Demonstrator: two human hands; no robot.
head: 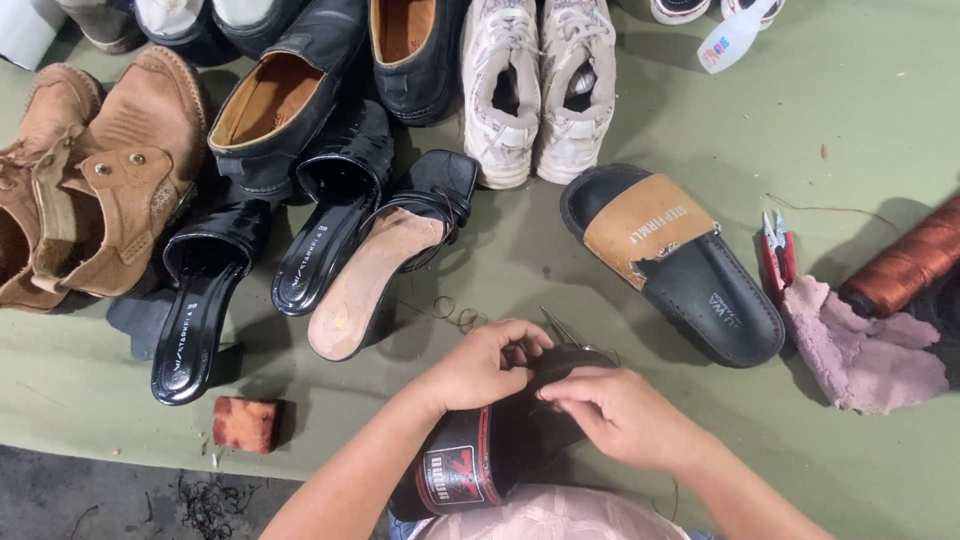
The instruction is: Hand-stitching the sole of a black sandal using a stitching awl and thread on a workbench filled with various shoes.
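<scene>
A green counter (860, 120) fills the view, crowded with footwear. At ten o'clock lie tan suede boots (90, 190); at twelve, black loafers (290, 100) and white sneakers (540, 90); black heeled sandals (330, 240) spread toward the centre. At two o'clock sits a black slide with a tan strap (660, 260), beside red thread snips (778, 255), a pink rag (860, 350) and a spool of brown thread (915, 260) at three o'clock. A small red block (247, 423) rests at eight o'clock.

At six o'clock both hands work a black sandal (480, 455) held close to the body. The left hand (480, 365) is clamped on its upper edge; the right hand (625, 415) pinches at the strap beside it, fingertips together, apparently on a needle or thread, though that is too small to be sure. A thin metal point (558, 325) sticks up just beyond the left grip. By the look of it, stitching is midway: loose thread curls (450, 312) lie on the counter, and the slide's strap looks torn, unrepaired.
</scene>
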